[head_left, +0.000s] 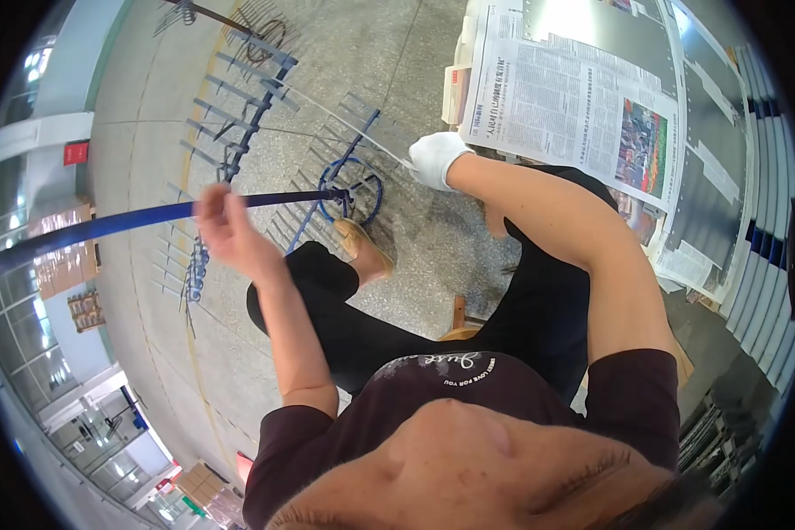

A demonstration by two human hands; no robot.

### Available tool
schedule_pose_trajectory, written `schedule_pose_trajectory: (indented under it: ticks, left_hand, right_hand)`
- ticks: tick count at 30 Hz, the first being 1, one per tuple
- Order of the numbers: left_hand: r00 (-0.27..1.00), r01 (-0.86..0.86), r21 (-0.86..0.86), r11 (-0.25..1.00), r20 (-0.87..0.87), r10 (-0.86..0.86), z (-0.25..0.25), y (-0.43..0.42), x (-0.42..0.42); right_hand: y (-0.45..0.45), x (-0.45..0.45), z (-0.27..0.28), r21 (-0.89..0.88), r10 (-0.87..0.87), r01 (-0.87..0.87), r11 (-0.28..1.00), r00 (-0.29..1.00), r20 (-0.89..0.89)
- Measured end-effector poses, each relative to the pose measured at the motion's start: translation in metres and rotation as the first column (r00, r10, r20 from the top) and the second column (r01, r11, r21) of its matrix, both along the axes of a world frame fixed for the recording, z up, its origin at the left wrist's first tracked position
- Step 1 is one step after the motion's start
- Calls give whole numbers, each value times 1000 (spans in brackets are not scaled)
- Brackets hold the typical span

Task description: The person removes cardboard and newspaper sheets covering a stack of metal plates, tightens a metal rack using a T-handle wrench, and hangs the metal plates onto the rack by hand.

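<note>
My left hand (227,231) is bare, with loosely bent fingers apart and nothing visible in them. It overlaps a long blue bar (115,228); whether it touches the bar is unclear. My right hand (435,161), in a white glove, is closed around the end of a thin pale rod (344,121). That rod slants up and left towards a blue rack (254,119) with many prongs. The long bar ends at a stand with a round blue base (378,196), below and left of the glove.
At the upper right, newspaper sheets (556,106) lie on a table beside stacked grey panels (755,291). More pronged racks stand on the speckled floor at the left. My knees and one tan shoe (362,247) are below the hands. Cartons (62,256) sit farther left.
</note>
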State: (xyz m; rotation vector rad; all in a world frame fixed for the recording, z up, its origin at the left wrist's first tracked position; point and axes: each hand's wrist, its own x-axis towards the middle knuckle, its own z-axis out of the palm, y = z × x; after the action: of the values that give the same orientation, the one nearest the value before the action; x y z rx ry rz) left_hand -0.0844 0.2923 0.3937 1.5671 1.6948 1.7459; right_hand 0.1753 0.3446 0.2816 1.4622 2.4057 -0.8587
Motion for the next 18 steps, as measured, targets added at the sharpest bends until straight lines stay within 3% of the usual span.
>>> schedule_pose_trajectory:
  ticks: [2,4,7,9,10,13,18]
  left_hand:
    - [921,-189,388,902,-248,300,51,10,-7]
    - [641,-364,640,677,-356,680,88,18,-19]
    - [753,-528,533,661,-66,655,123,40,-27]
    - [941,-337,330,881,132,311,124,62,-70]
    - [958,-195,246,950,255,130,122,71,-91]
    - [948,-136,132,982,304,90,116,85,-122]
    - [926,-262,195,945,326,189,114,89,-131]
  right_hand:
    - [0,-3,-9,-4,-13,13,1000,1000,12]
    - [-4,-3,0,-12,-18,19,1000,999,43]
    - [-5,-1,4,7,13,-14,1000,994,106]
    - [-4,-2,3,-5,37,-37,999,986,161]
    - [-3,-1,5,-20,60,-58,998,983,175]
    - [2,0,6,-50,98,-90,995,976,193]
    - [9,-12,8,-68,96,-86,994,982,161]
